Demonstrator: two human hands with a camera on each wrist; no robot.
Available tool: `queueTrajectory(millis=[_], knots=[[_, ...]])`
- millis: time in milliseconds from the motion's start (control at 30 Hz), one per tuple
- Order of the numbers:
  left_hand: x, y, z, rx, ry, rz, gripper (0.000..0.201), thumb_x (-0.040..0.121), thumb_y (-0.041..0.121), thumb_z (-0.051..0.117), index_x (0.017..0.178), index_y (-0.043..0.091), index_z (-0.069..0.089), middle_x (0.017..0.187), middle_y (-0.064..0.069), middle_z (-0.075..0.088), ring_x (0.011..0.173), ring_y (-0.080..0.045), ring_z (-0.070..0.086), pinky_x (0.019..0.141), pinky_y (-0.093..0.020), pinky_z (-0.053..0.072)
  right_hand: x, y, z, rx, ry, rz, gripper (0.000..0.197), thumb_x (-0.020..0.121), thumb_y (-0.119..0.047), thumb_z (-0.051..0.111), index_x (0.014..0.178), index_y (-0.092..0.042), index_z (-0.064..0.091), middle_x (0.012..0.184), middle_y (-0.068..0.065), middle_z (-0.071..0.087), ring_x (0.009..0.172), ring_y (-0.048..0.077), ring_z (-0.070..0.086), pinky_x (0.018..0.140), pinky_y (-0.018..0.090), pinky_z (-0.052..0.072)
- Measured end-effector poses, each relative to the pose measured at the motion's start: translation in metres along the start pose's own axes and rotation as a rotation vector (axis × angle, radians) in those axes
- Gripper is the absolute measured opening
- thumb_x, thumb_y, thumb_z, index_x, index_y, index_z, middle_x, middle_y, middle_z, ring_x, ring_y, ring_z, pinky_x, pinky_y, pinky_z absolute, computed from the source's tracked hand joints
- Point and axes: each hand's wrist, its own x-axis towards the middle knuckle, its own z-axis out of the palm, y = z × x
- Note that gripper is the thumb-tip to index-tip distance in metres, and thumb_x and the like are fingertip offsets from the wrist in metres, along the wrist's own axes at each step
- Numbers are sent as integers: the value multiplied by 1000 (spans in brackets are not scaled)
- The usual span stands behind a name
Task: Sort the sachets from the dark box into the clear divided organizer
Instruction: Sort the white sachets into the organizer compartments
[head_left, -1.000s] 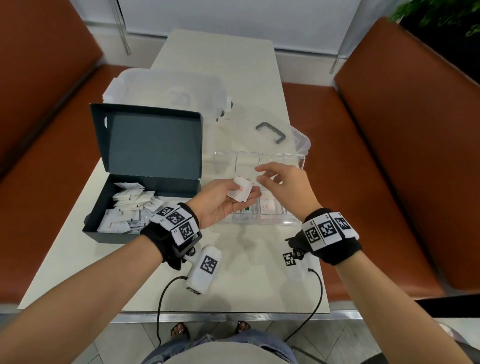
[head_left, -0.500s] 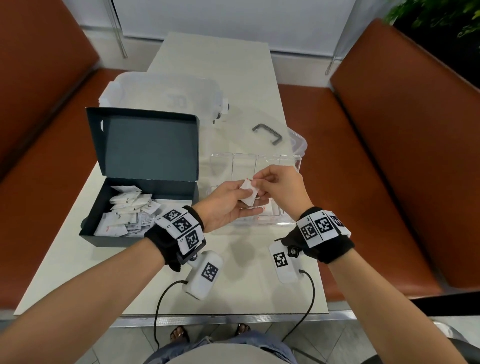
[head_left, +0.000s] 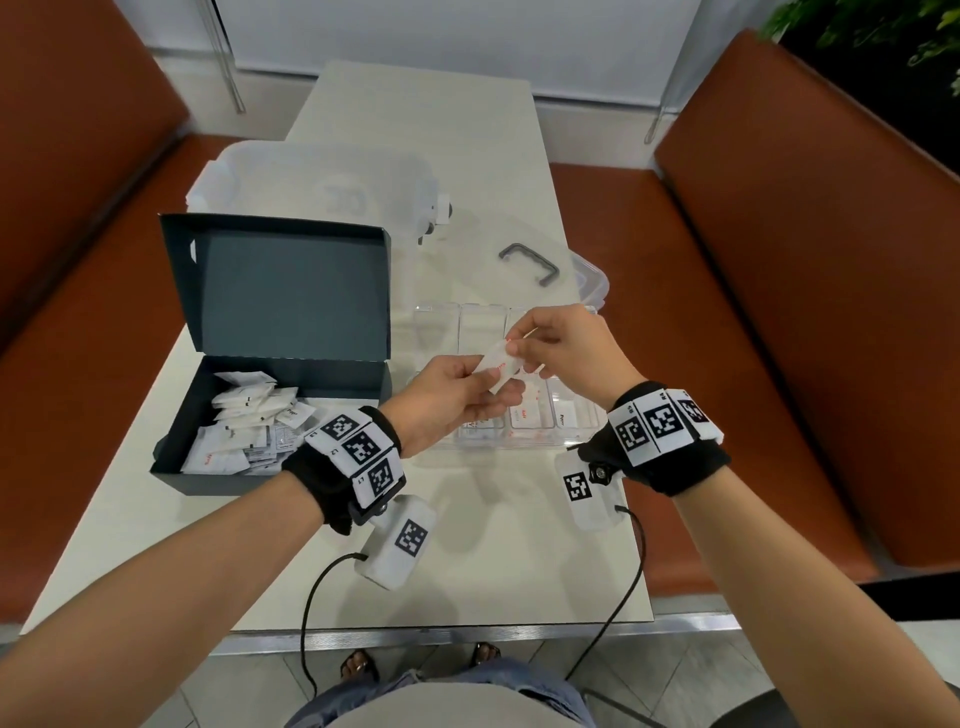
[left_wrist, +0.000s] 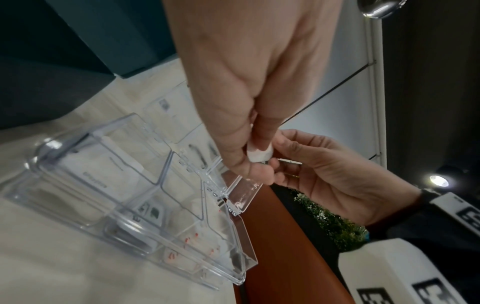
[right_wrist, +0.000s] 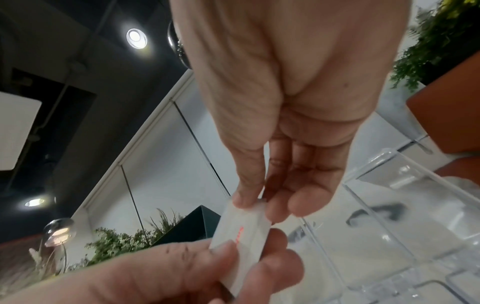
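A small white sachet with red print (head_left: 497, 366) is held between both hands above the clear divided organizer (head_left: 571, 431). My left hand (head_left: 470, 384) grips its lower end between thumb and fingers. My right hand (head_left: 524, 345) pinches its upper end. The right wrist view shows the sachet (right_wrist: 242, 230) with the right thumb and fingers on its top edge and the left fingers (right_wrist: 233, 267) below. Several organizer (left_wrist: 161, 181) compartments hold sachets. The dark box (head_left: 176, 462) stands open at the left with several white sachets (head_left: 244, 421) inside.
A large translucent bin (head_left: 311, 182) and a clear lid with a grey handle (head_left: 530, 262) lie behind the organizer. Brown benches (head_left: 779, 312) flank the table. The table's front edge (head_left: 415, 623) is close to me, and camera cables hang over it.
The right hand, apart from the sachet a second ago, has closed in and now pinches the sachet's top end. The left hand shifted from cradling it in the palm to gripping it.
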Motion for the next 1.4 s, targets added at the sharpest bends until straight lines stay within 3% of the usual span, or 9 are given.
queueTrajectory(millis=[167, 300, 333, 433, 500, 833, 1067, 1267, 1400], knots=[[1, -2, 3, 100, 62, 60, 25, 99, 3, 49, 121, -7, 56, 93, -9, 67, 72, -5, 65, 70, -16, 54, 6, 6, 3, 63, -12, -8, 18, 84, -7, 70, 102, -5, 72, 71, -4, 68, 59, -3, 62, 65, 14, 54], [3, 2, 0, 256, 142, 34, 22, 95, 11, 58, 116, 6, 60, 106, -9, 69, 79, -10, 64, 72, -22, 49, 14, 17, -5, -143, 126, -80, 14, 84, -19, 71, 97, -14, 75, 75, -10, 67, 64, -8, 55, 66, 3, 42], [3, 2, -2, 286, 171, 22, 23, 95, 13, 58, 117, 8, 61, 109, -7, 69, 80, -10, 64, 72, -22, 49, 15, 21, -8, -220, 147, -90, 14, 86, -20, 69, 98, -15, 75, 80, -7, 68, 67, -5, 55, 69, 6, 42], [2, 1, -11, 300, 218, 2, 23, 96, 15, 57, 118, 13, 63, 111, -3, 68, 84, -10, 63, 74, -22, 49, 15, 37, -7, -440, 111, -82, 16, 91, -19, 61, 101, -16, 74, 98, 0, 71, 87, 14, 61, 86, 34, 48], [-1, 0, -16, 286, 232, -7, 22, 96, 15, 56, 116, 13, 64, 109, -2, 68, 85, -11, 64, 74, -22, 50, 12, 47, -2, -576, 68, -92, 20, 94, -19, 56, 102, -18, 73, 99, 1, 71, 93, 23, 60, 88, 41, 46], [1, -7, -12, 414, 185, 4, 20, 96, 11, 53, 111, 15, 66, 102, 2, 66, 80, -8, 63, 66, -17, 46, 5, 64, 23, -833, 78, -143, 27, 101, -24, 44, 115, -24, 67, 106, -3, 67, 96, 21, 51, 79, 33, 28], [5, -8, -9, 427, 164, 9, 19, 96, 11, 53, 109, 15, 67, 104, -1, 67, 78, -8, 62, 65, -17, 45, 8, 62, 35, -680, 32, -91, 17, 96, -17, 53, 106, -13, 67, 95, 4, 69, 95, 25, 54, 86, 37, 36], [4, -10, -15, 414, 179, 11, 19, 96, 12, 54, 107, 17, 68, 107, -1, 69, 79, -8, 63, 62, -13, 48, 8, 64, 35, -661, -32, -99, 23, 97, -12, 51, 112, -6, 68, 101, 14, 65, 95, 32, 58, 86, 41, 42], [3, -12, -19, 386, 182, 2, 19, 96, 12, 53, 106, 16, 68, 98, 4, 67, 77, -8, 62, 63, -13, 48, 8, 67, 37, -738, -71, -133, 25, 99, -10, 46, 112, -9, 67, 107, 9, 63, 96, 29, 59, 86, 35, 41]])
